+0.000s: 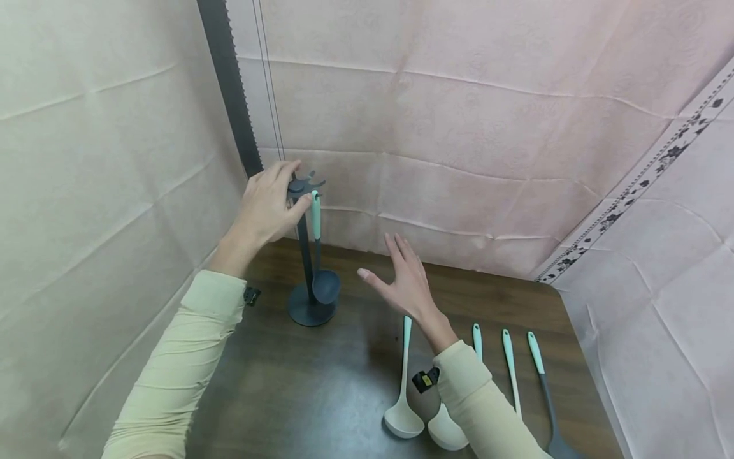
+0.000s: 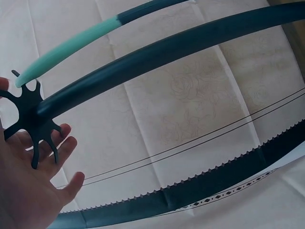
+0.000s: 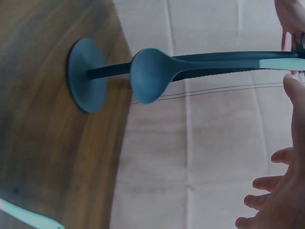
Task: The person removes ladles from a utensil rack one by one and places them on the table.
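Observation:
A dark utensil stand (image 1: 309, 311) stands upright at the back left, with a hooked top (image 2: 33, 107). From one of its hooks hangs a dark ladle (image 1: 325, 285) with a mint handle (image 3: 281, 64). My left hand (image 1: 268, 203) holds the stand's top, its thumb beside the ladle's handle and the other fingers on the far side. To the right of the stand, my right hand (image 1: 406, 280) is raised over the table with spread fingers and nothing in them. In the right wrist view its thumb (image 3: 296, 95) is close to the handle's upper end.
On the brown table (image 1: 275, 395), a white ladle (image 1: 404, 421) lies right of centre. Beside it are another white utensil (image 1: 447, 428), a thin white-shafted utensil (image 1: 510, 357) and a dark utensil (image 1: 545, 382), all mint-handled. Cloth walls (image 1: 459, 127) enclose the back and sides.

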The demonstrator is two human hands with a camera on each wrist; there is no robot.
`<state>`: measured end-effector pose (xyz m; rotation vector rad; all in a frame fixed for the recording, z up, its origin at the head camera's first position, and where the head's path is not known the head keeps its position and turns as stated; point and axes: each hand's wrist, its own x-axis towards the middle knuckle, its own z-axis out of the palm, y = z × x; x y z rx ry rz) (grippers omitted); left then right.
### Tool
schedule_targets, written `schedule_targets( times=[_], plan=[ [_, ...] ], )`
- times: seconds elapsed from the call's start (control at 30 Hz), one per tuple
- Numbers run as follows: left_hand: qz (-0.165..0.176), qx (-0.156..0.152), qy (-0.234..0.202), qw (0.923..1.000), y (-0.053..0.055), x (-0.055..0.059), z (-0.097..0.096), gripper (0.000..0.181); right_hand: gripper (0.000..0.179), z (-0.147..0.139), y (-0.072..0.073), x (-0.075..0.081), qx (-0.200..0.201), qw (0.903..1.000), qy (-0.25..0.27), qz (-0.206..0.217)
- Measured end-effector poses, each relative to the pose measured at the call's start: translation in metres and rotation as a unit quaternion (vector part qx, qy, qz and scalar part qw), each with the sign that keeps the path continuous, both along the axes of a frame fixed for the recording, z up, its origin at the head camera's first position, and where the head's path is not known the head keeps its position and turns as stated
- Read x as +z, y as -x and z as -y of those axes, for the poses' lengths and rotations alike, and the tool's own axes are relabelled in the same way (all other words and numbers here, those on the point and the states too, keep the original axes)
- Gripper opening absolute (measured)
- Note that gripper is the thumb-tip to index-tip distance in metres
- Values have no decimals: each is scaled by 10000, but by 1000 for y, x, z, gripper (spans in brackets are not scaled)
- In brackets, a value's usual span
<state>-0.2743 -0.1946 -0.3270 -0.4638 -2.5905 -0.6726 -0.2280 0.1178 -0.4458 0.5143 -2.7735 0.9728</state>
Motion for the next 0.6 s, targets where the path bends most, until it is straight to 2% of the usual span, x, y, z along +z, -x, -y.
schedule_targets(
  times=[0.3, 0.6],
  plan=[
    [-101, 89, -61, 9999, 1, 0, -3, 70, 97, 17, 2, 32, 224, 9980, 296, -516],
    [-196, 121, -122, 9997, 1, -4, -6, 69, 97, 34, -3, 56, 373, 9970, 274, -613]
  ],
)
